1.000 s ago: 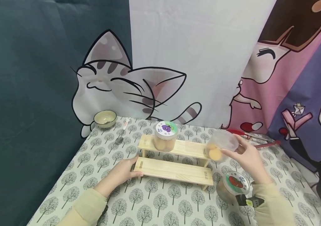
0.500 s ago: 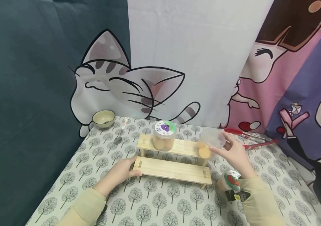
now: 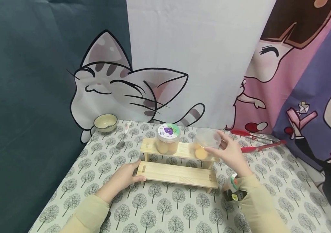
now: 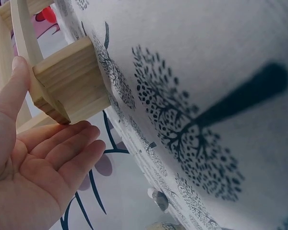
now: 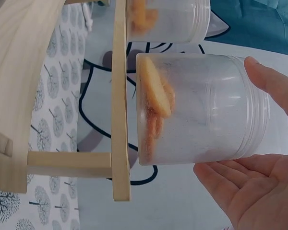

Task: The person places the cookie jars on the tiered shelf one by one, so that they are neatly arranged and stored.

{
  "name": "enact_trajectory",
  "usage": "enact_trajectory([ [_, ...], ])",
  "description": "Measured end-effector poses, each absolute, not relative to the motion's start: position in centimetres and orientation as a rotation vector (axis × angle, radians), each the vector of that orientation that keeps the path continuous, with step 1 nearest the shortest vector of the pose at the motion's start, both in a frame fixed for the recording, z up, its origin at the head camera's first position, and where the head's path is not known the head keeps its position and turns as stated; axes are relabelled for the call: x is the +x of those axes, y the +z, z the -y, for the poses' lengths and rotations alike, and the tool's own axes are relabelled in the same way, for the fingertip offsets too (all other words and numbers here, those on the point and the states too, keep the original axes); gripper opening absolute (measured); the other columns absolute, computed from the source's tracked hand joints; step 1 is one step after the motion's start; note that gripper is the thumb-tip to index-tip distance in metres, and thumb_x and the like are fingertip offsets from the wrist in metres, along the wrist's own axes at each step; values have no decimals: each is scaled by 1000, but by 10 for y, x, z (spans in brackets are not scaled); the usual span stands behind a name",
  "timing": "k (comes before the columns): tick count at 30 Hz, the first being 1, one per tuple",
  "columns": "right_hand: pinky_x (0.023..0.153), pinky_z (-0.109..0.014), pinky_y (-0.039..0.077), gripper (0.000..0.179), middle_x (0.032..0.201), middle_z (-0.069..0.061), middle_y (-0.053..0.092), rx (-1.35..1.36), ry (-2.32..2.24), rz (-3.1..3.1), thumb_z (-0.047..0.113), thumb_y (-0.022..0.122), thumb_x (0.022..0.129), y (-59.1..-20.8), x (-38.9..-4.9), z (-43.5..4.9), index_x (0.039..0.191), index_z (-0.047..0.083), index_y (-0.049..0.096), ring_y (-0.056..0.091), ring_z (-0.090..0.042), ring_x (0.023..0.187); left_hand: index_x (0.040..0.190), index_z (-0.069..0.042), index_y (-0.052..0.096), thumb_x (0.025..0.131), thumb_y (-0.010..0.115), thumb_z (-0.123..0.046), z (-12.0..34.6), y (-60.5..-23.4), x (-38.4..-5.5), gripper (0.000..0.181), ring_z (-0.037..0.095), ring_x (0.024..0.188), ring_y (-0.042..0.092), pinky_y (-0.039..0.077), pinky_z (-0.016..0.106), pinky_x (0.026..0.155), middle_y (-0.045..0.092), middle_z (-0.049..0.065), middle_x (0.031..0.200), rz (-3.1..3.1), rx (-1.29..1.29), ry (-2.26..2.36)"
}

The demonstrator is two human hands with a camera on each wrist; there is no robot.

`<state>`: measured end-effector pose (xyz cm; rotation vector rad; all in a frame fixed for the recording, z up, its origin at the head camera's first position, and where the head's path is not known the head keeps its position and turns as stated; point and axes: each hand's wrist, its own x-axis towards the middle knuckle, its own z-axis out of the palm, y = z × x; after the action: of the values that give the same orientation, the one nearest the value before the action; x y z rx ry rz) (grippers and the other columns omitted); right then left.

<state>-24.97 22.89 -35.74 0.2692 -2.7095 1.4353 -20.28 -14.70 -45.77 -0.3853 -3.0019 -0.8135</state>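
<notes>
Shifting leftward since the earlier frames, the right hand [image 3: 231, 156] is now holding the clear jar [image 5: 201, 108] at the right part of the upper board [image 3: 184, 150], nearer the purple-labelled jar [image 3: 167, 142]; the right sleeve [image 3: 258, 204] is covering more of the third jar [image 3: 227, 185], leaving little of its label showing. Behind everything, the cartoon backdrop [image 3: 206, 42] is hanging, running out of frame. Below, the tree-print tablecloth [image 3: 153, 220] is spreading past the bottom edge. On it the wooden stand [image 3: 177, 174] is standing, its upper board partly hidden behind the jars. Near its left end, the left hand [image 3: 126, 175] is gripping the lower board [image 4: 50, 101], thumb and fingers pressing opposite edges. The right hand's thumb and fingers are curling around the clear jar near its rim; a narrow gap is showing between base and upper board, and whether a lid is sitting on top is hard to tell. Red tongs [image 3: 248, 149] are lying at right; the bowl [image 3: 104, 121] is standing at back left, the spoon [image 3: 120, 145] lying near it. Yellow-orange pieces [image 5: 156, 91] are resting in the clear jar's base, looking hazy in the head view.
</notes>
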Motion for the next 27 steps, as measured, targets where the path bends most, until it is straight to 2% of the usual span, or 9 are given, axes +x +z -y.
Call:
enact_trajectory([
  [12,102,-38,43,101,150,-20,34,262,1415,2733,48,81,70,-359,-255,-213,148,8,31,45,-34,130,137,7,44,71,78,-42,147,-459,-201,88,39,114,57,47,48,98,57,24,128,2990,-383,-836],
  [20,102,-41,44,103,147,-22,37,237,1379,2763,51,80,70,-361,-259,-211,148,7,30,47,-34,128,137,7,43,71,78,-42,144,-461,-201,90,39,117,55,46,48,100,55,24,130,2997,-374,-852],
  [27,102,-38,44,100,148,-23,35,283,1412,2740,45,80,73,-360,-260,-208,149,5,28,45,-35,130,137,7,43,71,78,-43,147,-458,-202,90,40,115,57,47,48,99,56,24,129,2994,-372,-848],
])
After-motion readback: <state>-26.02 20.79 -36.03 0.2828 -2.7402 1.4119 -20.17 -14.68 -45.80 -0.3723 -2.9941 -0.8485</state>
